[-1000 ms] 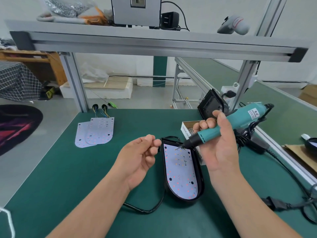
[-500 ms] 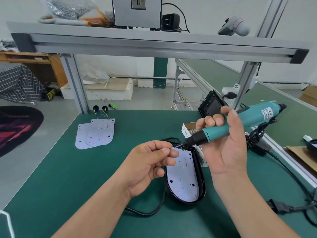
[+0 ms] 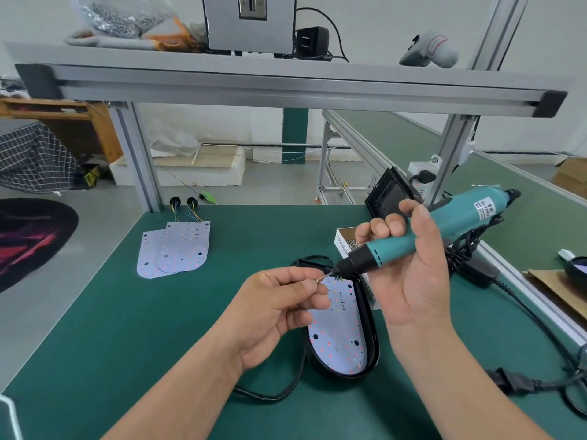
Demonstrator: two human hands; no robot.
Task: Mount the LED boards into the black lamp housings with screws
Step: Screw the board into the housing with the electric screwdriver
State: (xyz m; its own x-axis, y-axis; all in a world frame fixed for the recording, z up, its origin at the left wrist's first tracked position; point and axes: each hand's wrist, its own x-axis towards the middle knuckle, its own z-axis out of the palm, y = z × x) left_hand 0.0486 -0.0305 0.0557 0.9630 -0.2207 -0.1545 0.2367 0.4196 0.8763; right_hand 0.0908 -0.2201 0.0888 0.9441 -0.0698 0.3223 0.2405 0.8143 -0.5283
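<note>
Teal screwdriver (image 3: 460, 217) gripped in my right hand (image 3: 409, 281) | left hand (image 3: 279, 309) pinches screw (image 3: 318, 280) to bit, above housing (image 3: 372, 331) | risk: screw drops if misseated

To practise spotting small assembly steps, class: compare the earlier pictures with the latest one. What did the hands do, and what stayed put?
The left hand moved right, to the bit of the screwdriver, and now pinches what looks like a small screw against its tip. The right hand kept gripping the screwdriver. The lamp housing with its LED board and the spare boards stayed put.
</note>
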